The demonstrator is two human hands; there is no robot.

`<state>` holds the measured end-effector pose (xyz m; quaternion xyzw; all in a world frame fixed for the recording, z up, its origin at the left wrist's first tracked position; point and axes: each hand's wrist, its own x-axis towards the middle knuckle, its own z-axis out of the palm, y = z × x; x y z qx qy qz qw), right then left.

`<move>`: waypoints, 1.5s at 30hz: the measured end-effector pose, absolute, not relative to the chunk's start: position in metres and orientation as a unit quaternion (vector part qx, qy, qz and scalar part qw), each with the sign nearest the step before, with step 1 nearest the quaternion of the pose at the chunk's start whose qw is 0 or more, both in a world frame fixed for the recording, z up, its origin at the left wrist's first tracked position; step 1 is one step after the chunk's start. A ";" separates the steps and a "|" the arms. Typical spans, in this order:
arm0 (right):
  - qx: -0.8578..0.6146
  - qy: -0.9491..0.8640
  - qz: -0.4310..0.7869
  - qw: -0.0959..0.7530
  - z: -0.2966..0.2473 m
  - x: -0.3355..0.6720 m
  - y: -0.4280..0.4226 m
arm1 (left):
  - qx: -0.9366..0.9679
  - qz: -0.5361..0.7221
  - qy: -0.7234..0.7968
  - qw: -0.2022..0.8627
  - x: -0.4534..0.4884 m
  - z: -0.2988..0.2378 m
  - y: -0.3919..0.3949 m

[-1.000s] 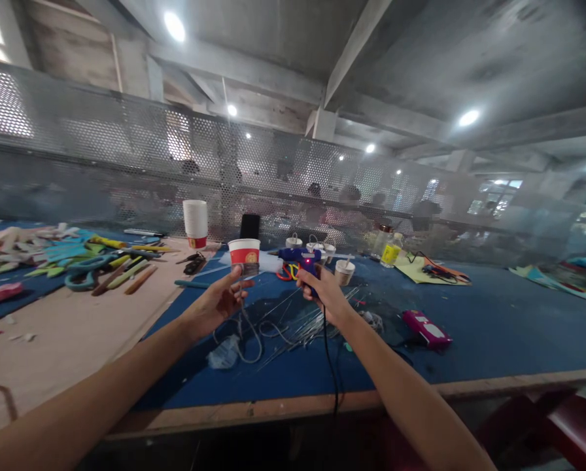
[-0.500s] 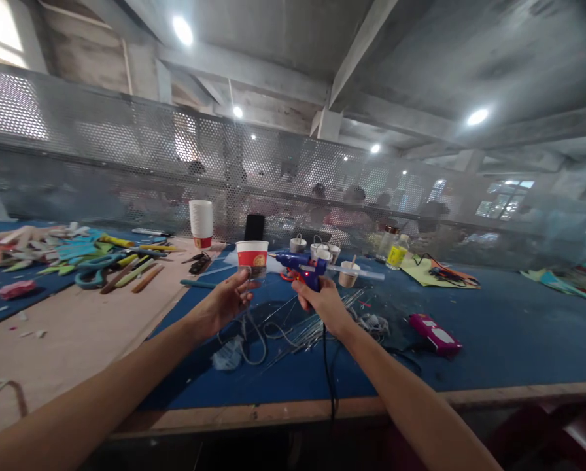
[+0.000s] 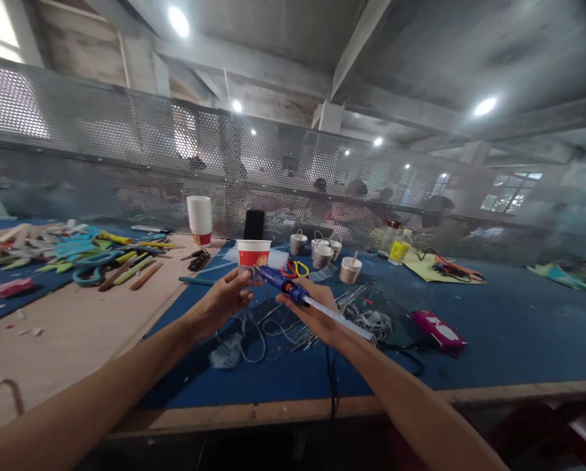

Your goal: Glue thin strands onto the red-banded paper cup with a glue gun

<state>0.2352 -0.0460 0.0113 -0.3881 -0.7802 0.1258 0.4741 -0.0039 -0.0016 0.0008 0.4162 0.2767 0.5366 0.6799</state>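
Observation:
My left hand [image 3: 227,293] pinches the lower part of a red and white paper cup [image 3: 252,251], held upright above the blue mat. A greyish band shows around the cup's base, partly hidden by my fingers. In my right hand [image 3: 312,304] is a blue hot glue gun [image 3: 286,282], its fingers wrapped around the handle. The nozzle points left and touches or nearly touches the cup's lower front; I cannot tell which. From the rear of the gun sticks a long clear glue stick [image 3: 339,317]. Grey cord [image 3: 254,340] lies in loops under both hands.
Stacked paper cups [image 3: 199,219] and a black phone [image 3: 254,224] stand at the back. Several grey-wrapped cups [image 3: 322,255] sit behind the glue gun. Scissors and tools [image 3: 126,265] lie left, a magenta box [image 3: 439,330] right, near a yellow-labelled bottle [image 3: 399,248].
My right hand has turned the glue gun, bringing its nozzle down to the cup's lower front and its rear end toward me. My left hand still holds the cup.

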 end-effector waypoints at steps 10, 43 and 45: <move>-0.421 -0.798 0.077 0.425 0.014 0.237 -0.046 | 0.433 0.541 0.272 0.668 -0.004 0.001 -0.004; -0.434 -0.810 0.052 0.392 0.019 0.238 -0.052 | 0.407 0.546 0.282 0.676 -0.002 0.005 -0.005; -0.440 -0.808 0.050 0.389 0.019 0.238 -0.051 | 0.406 0.547 0.280 0.676 -0.002 0.006 -0.005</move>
